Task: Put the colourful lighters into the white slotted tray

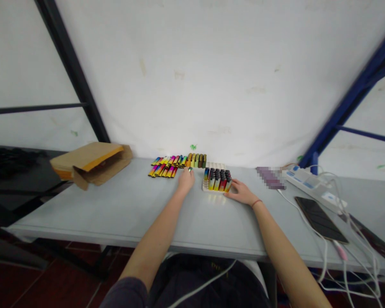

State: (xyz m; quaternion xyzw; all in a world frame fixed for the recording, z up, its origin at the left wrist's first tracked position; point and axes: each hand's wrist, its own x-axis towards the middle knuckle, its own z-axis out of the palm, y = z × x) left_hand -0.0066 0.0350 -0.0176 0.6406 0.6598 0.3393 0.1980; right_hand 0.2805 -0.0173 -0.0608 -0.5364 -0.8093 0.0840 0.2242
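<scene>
My left hand (pixel 186 179) is closed around a lighter (pixel 190 170); only its shiny end shows at the fingertips, and the rest is hidden. To the right of it, a white tray (pixel 205 189) holds several upright lighters with black tops, its left column partly unfilled. My right hand (pixel 242 192) steadies that tray, thumb at the near corner and fingers along the right side. Loose colourful lighters (pixel 163 171) lie in two rows beyond and left of my left hand. Behind the tray stands a group of yellow, green and brown lighters (pixel 196 160).
An opened brown cardboard box (pixel 90 158) lies on the left of the grey table (pixel 115 214). On the right are a phone (pixel 321 218), a white power strip (pixel 317 188), loose white cables (pixel 325 256) and a blurred purple item (pixel 271 177). A white wall (pixel 192 85) closes off the back.
</scene>
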